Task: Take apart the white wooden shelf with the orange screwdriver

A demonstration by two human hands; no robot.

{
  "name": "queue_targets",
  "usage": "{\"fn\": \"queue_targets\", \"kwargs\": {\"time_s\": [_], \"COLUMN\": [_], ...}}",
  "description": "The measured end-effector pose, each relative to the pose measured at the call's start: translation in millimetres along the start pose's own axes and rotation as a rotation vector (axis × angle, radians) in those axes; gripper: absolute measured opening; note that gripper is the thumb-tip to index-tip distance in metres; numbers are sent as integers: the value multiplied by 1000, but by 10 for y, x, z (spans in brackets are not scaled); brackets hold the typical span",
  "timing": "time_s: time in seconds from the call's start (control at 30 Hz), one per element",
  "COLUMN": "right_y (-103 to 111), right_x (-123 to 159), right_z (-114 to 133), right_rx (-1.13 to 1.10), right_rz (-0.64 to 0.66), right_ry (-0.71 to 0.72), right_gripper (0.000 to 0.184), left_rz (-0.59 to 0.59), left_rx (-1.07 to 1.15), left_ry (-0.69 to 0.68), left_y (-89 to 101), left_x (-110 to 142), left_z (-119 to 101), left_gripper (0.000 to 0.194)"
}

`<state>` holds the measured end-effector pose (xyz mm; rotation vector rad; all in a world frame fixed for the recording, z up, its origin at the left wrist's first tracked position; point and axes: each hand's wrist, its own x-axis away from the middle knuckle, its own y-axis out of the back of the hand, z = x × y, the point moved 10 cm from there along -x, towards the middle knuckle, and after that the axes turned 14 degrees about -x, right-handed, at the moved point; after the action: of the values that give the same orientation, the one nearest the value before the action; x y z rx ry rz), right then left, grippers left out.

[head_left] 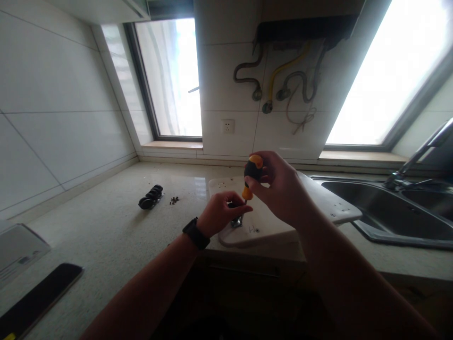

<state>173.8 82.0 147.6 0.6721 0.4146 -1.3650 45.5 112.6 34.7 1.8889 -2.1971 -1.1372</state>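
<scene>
Right hand (279,189) wrapped around screwdriver (253,171), nearly upright, shaft down to metal-plated fitting (236,222) on white panel (274,218), which lies on desk (123,236). Left hand (220,211) partly curled at fitting and shaft; exact grip unclear. Step judged: screw work, direction unknown. Next turn calls for tip seated, plate steady.

Steel sink (382,203) and tap (419,156) at three o'clock
Left window (170,80) at eleven, right window (382,89) at two, wall socket (228,126) at twelve, yellow pipe (272,87) at one, dark flat slab (40,297) at eight.
</scene>
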Motion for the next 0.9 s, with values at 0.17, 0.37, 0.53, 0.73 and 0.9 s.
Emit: {"fn": "queue_targets", "kwargs": {"time_s": [0.17, 0.37, 0.53, 0.73, 0.9], "right_y": [-10, -2, 10, 24, 100], "right_x": [4, 11, 17, 20, 19], "right_z": [23, 52, 81, 135, 182], "right_rx": [-11, -20, -17, -19, -77], "right_rz": [5, -2, 0, -6, -28], "right_ry": [11, 24, 31, 19, 25], "right_gripper": [46, 45, 45, 45, 41], "left_rz": [-32, -46, -42, -28, 8], "left_rx": [-25, -7, 15, 23, 25], "left_ry": [-16, -14, -11, 1, -2], "left_y": [28, 40, 48, 48, 30], "left_x": [-3, -1, 10, 17, 16], "left_z": [-9, -20, -38, -69, -79], "left_gripper": [33, 32, 33, 33, 34]}}
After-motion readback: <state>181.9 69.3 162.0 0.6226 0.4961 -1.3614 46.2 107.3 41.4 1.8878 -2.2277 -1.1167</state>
